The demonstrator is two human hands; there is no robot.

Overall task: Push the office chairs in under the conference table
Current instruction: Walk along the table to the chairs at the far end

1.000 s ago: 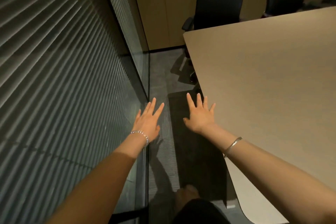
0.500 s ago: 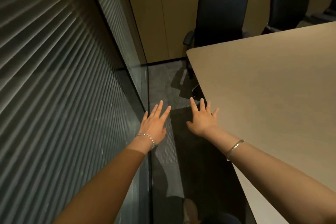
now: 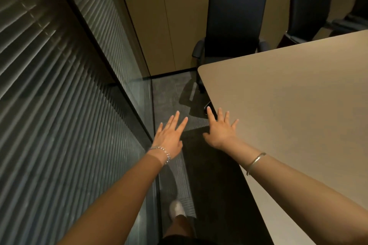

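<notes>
No brand, label or writing is legible anywhere in my view. The beige worktop (image 3: 298, 105) fills the 3 o'clock side, its rounded corner pointing toward 12 o'clock; its surface is bare and matte. Along the 9 o'clock side runs a glass wall with horizontal blinds (image 3: 49, 85); a tan panelled wall (image 3: 169, 16) closes the room at 12 o'clock. Dark carpet (image 3: 171, 89) covers the narrow aisle between glass and worktop.

My left hand (image 3: 169, 137) — grip released, fingers spread, beaded bracelet at the wrist — hovers over the aisle. My right hand (image 3: 221, 131), grip likewise released and holding nothing, spreads at the worktop's edge, a metal bangle on the forearm. One shoe (image 3: 176, 208) shows at 6 o'clock.

The nearest office chair (image 3: 235, 26) stands at 12 o'clock, at the worktop's far edge — its seat partly hidden behind the corner. A second chair (image 3: 310, 8) stands at 1 o'clock.
</notes>
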